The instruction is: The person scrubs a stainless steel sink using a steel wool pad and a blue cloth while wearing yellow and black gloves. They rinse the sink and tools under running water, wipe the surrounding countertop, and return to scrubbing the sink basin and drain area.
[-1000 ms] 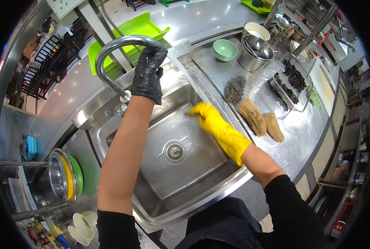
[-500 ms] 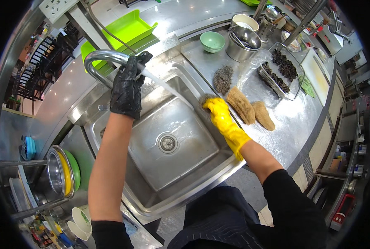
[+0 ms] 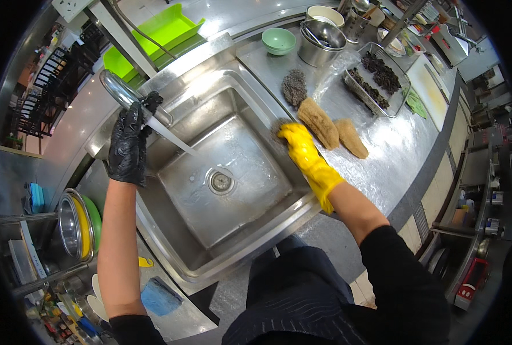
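Observation:
My left hand (image 3: 128, 144), in a black glove, is closed around the end of a curved metal faucet (image 3: 117, 89). A stream of water (image 3: 172, 138) runs from it into the steel sink (image 3: 238, 164), landing a little above the drain (image 3: 221, 181). In a yellow glove, my right hand (image 3: 309, 161) grips a grey steel wool scourer (image 3: 277, 126) against the sink's right rim. Just beyond that hand, on the counter, lie a second steel wool scourer (image 3: 294, 87) and two brown, fibrous loofah-like pieces (image 3: 319, 123).
A wire basket (image 3: 392, 109) of dark, crinkled food sits on the right counter beside a cutting board (image 3: 431, 95). Behind stand green bowls (image 3: 279, 41) and metal pots (image 3: 319, 53). A bright green tray (image 3: 164, 31) lies beyond the sink; a blue cloth (image 3: 160, 296) is near my left forearm.
My left hand has swung the faucet left, so the stream now falls near the sink's middle instead of its right side. My right hand stays at the right rim with the scourer.

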Tool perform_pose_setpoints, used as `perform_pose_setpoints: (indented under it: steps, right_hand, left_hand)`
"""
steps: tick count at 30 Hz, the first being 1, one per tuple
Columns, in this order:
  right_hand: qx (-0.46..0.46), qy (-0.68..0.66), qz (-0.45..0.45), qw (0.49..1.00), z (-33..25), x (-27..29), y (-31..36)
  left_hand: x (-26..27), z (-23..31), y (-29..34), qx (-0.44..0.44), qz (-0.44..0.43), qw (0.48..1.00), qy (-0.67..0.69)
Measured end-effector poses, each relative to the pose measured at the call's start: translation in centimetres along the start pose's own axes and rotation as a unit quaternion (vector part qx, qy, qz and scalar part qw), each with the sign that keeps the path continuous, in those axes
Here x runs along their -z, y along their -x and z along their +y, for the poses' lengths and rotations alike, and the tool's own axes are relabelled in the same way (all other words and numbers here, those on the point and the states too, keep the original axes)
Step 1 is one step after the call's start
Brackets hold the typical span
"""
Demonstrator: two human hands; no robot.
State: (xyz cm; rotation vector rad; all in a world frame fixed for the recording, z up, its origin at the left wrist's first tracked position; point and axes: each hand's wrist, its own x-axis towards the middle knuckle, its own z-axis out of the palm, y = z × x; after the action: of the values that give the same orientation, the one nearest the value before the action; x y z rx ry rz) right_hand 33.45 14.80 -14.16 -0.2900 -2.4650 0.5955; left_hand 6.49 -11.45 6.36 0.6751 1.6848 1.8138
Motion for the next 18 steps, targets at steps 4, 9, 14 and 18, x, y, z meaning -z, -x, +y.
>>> perform_pose_setpoints:
  steps: [4,9,14,18]
  right_hand:
    - [-0.089,0.029,0.017,0.995,-5.0,5.4,8.8]
    - [-0.032,-0.092,-0.015,0.995,-8.0,4.1,10.8]
    - [-0.131,-0.158,-0.051,0.977,-7.3,5.8,1.8]
    - [-0.004,0.048,-0.061,0.997,-2.8,6.5,7.5]
  left_hand:
    - [1.7,-0.3,0.7,0.005,0.010,1.000,-0.019]
    - [3.9,0.5,2.3,-0.016,-0.004,1.000,-0.026]
    - [4.0,0.9,2.8,0.004,0.026,0.999,-0.019]
    - [4.1,0.6,2.4,0.001,0.034,0.999,-0.020]
